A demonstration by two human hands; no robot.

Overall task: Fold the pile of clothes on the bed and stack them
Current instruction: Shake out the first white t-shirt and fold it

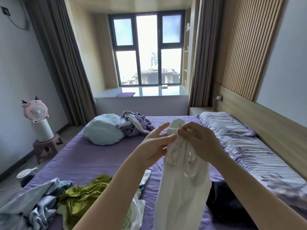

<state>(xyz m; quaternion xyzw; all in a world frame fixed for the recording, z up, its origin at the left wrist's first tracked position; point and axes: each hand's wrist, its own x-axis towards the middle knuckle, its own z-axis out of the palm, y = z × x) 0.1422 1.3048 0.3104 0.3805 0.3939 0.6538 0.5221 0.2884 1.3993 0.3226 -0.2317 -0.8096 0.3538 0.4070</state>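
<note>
Both raised: left hand (155,146) and right hand (198,141) pinch white garment (182,188).

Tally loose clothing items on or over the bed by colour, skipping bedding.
White: 2, held garment, piece by the green one
Olive green: 1
Blue-grey: 1
Dark: 1
Purple-white heap: 1, item count inside unclear
Total: 6

A bedroom in a home. A wide bed (93,156) with a purple sheet fills the room, loose clothes (79,195) strewn on it. At the bed's right side run a flowered pillow (227,125) and a wooden headboard wall (249,47). Beyond the bed, long brown curtains (61,60) frame a window (147,48). Left of the bed, a pink fan (37,112) stands on a stool (45,145).
</note>
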